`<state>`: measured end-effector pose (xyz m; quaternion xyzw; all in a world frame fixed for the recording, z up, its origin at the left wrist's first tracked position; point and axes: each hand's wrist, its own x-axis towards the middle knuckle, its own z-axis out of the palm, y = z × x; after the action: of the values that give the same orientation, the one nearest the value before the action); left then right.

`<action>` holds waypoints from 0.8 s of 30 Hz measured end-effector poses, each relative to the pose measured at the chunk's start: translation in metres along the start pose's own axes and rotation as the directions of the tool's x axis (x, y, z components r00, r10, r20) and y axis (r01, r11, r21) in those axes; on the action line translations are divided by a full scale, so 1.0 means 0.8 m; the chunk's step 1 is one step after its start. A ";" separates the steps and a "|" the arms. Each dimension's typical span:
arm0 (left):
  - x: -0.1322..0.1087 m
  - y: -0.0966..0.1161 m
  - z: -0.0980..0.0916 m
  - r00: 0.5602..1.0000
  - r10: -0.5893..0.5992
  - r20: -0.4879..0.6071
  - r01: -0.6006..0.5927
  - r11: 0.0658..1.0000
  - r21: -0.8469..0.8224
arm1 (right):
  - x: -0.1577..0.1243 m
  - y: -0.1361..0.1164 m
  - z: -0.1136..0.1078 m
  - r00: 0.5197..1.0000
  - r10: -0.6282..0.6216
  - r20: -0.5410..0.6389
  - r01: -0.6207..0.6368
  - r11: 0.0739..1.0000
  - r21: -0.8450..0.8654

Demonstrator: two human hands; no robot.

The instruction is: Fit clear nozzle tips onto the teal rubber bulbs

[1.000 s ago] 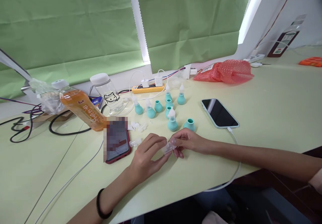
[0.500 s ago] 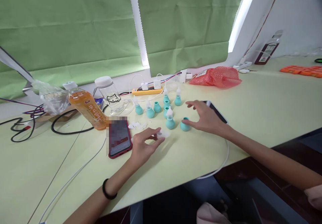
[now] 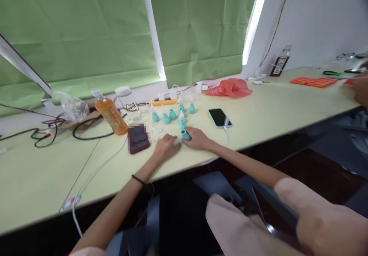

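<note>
My left hand (image 3: 166,147) rests on the pale green table (image 3: 273,118) with its fingers closed round a small clear plastic piece (image 3: 176,142). My right hand (image 3: 198,139) is closed on a teal rubber bulb (image 3: 186,134), held tilted against that clear piece. Behind my hands stand several more teal bulbs (image 3: 172,114), some topped with clear tips. Loose clear pieces (image 3: 152,131) lie beside a red-cased phone (image 3: 138,138) left of my left hand.
An orange drink bottle (image 3: 110,112), a clear jar (image 3: 128,102), a yellow power strip (image 3: 162,101) and cables sit at the back left. A phone (image 3: 220,117) on a charging cable lies to the right, a red bag (image 3: 230,88) beyond. Another person's hand (image 3: 360,89) shows far right.
The camera has pulled back and up. My right hand took the teal bulb from the table and brought it to the clear piece in my left hand.
</note>
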<state>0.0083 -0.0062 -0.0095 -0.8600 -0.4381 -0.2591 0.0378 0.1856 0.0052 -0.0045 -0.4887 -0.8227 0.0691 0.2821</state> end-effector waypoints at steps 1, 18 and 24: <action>0.000 0.000 0.001 0.999 -0.041 -0.008 0.041 0.999 0.014 | -0.001 -0.002 0.003 1.000 0.006 0.003 -0.006 1.000 -0.012; 0.005 -0.021 -0.001 0.992 -0.126 -0.001 0.124 0.976 0.177 | 0.015 0.001 0.018 0.994 0.027 -0.106 -0.040 0.992 -0.118; 0.002 -0.024 0.001 0.998 -0.036 -0.055 0.046 0.981 0.188 | 0.013 0.003 0.017 0.988 -0.023 -0.151 0.003 0.991 -0.134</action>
<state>-0.0052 0.0069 -0.0124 -0.8364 -0.4772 -0.2389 0.1254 0.1766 0.0171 -0.0123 -0.5049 -0.8046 -0.0253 0.3114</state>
